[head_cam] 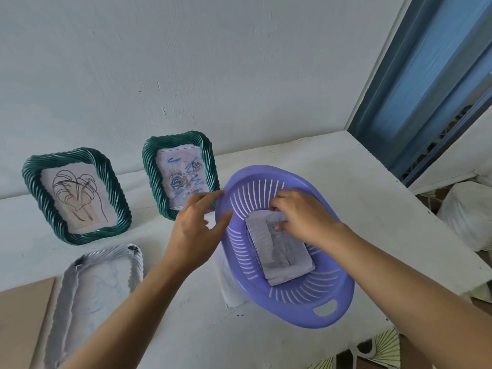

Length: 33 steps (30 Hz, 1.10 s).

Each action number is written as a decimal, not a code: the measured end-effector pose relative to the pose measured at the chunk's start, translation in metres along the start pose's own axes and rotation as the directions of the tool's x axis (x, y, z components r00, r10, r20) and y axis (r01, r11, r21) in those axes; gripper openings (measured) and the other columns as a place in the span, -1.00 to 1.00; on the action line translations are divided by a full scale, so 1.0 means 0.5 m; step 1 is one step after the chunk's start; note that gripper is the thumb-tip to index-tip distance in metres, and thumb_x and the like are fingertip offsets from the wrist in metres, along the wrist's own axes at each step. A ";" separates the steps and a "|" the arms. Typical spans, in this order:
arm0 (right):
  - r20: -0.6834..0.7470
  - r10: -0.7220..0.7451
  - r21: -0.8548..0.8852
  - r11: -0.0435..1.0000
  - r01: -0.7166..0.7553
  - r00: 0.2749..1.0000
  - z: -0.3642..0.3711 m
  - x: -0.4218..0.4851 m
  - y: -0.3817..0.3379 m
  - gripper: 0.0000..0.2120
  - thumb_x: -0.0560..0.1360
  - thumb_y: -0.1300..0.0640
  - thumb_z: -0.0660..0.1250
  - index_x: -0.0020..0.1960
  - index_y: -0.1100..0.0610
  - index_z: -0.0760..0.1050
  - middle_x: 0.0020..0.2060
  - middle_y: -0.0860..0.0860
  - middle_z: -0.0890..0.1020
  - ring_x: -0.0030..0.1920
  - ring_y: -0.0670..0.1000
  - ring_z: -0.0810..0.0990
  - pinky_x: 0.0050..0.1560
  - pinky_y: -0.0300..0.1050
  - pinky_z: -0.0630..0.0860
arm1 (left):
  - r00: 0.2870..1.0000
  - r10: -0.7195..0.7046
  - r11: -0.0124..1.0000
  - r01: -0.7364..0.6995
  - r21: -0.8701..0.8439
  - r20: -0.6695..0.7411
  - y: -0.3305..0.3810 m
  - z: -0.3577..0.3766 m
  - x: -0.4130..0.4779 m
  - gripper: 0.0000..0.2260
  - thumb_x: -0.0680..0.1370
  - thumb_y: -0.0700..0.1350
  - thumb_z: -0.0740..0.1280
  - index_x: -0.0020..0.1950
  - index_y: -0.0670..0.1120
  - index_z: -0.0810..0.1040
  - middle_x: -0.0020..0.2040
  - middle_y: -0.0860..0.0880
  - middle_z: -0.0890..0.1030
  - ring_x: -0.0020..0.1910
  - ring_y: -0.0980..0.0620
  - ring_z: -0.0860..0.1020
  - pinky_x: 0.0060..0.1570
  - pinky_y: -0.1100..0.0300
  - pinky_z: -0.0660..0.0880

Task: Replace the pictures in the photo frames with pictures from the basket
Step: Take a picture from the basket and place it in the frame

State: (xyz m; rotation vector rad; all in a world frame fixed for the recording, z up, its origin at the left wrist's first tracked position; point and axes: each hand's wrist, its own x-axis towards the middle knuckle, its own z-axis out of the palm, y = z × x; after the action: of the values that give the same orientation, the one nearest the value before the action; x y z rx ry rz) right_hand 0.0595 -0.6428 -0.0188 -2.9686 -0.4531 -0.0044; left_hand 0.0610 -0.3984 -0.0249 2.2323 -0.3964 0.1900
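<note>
Purple slotted plastic basket (298, 315) on white surface (346, 182). Right hand (303, 217): grip pinches the stacked grey paper pictures (282, 257) inside. Left hand (195, 230): grip loose, holding nothing, at the rim.

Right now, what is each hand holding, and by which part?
The right hand pinches the pictures in the basket at their far edge. The left hand holds nothing; its straight fingers touch the basket's left rim.
</note>
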 end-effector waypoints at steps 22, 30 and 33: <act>-0.366 0.406 0.802 0.593 0.063 0.838 -0.094 -0.031 -0.165 -0.90 0.47 0.26 0.40 -0.17 0.10 0.58 -0.33 -0.09 0.61 -0.30 0.00 0.52 -0.27 -0.18 0.45 | 0.994 0.051 0.997 -0.056 -0.054 -0.092 0.063 -0.067 -0.079 -0.64 0.43 0.21 0.47 0.15 0.11 0.60 0.09 0.22 0.57 0.01 0.19 0.57 -0.08 0.46 0.39; -0.182 0.329 0.954 0.288 0.085 0.926 -0.122 -0.027 -0.316 -0.78 0.55 0.00 0.38 -0.05 0.15 0.66 -0.22 -0.01 0.70 -0.19 -0.02 0.70 -0.23 -0.03 0.66 | 0.998 -0.065 0.956 0.066 -0.284 0.011 0.078 -0.144 -0.138 -0.46 0.47 0.09 0.48 0.43 0.08 0.48 0.24 0.22 0.60 0.16 0.28 0.58 0.18 0.26 0.48; -0.048 0.276 0.994 0.108 0.018 0.960 -0.100 -0.018 -0.354 -0.69 0.61 -0.04 0.28 0.02 0.18 0.66 -0.12 0.08 0.72 -0.14 0.10 0.72 -0.21 0.05 0.67 | 0.991 -0.129 0.914 0.111 -0.391 -0.021 0.051 -0.168 -0.156 -0.66 0.57 -0.18 0.40 0.34 0.01 0.55 0.17 0.12 0.67 0.11 0.13 0.65 0.19 0.04 0.56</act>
State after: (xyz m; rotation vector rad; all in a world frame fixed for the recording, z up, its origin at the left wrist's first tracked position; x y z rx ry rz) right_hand -0.0008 -0.4848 0.0544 -1.5316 -0.0397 -0.0107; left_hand -0.0213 -0.3316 0.0261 1.8475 -0.2445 0.0873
